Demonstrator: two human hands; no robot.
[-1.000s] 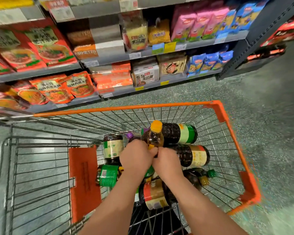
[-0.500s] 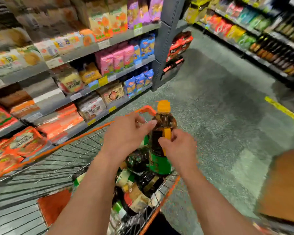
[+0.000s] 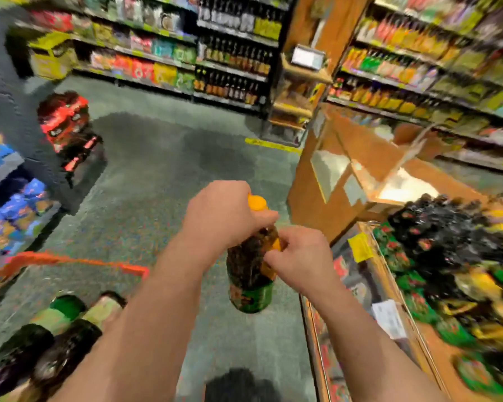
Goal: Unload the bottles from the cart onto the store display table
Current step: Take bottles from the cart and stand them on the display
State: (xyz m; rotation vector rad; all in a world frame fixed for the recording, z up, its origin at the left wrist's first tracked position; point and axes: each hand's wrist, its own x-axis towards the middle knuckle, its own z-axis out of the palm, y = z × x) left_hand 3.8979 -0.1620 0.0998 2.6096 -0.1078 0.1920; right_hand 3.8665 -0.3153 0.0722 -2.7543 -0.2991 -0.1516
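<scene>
A dark bottle (image 3: 249, 274) with an orange cap and a green label hangs upright over the floor, between the cart and the table. My left hand (image 3: 224, 216) grips its neck just under the cap. My right hand (image 3: 299, 259) holds its orange side handle. The orange-rimmed cart (image 3: 70, 261) is at the lower left, with several dark bottles (image 3: 55, 343) lying in it. The wooden display table (image 3: 389, 285) stands at the right, with many bottles (image 3: 453, 248) on it. The view is blurred.
Store shelves full of packets and bottles line the back and the right (image 3: 233, 68). A stack of red packs (image 3: 67, 120) sits at a shelf end on the left. A wooden counter (image 3: 340, 158) rises behind the table. Grey floor (image 3: 163, 169) lies ahead.
Both hands lifted the orange-capped bottle out of the cart and carried it to the right. The view swung right from the cart and shelves to the display table.
</scene>
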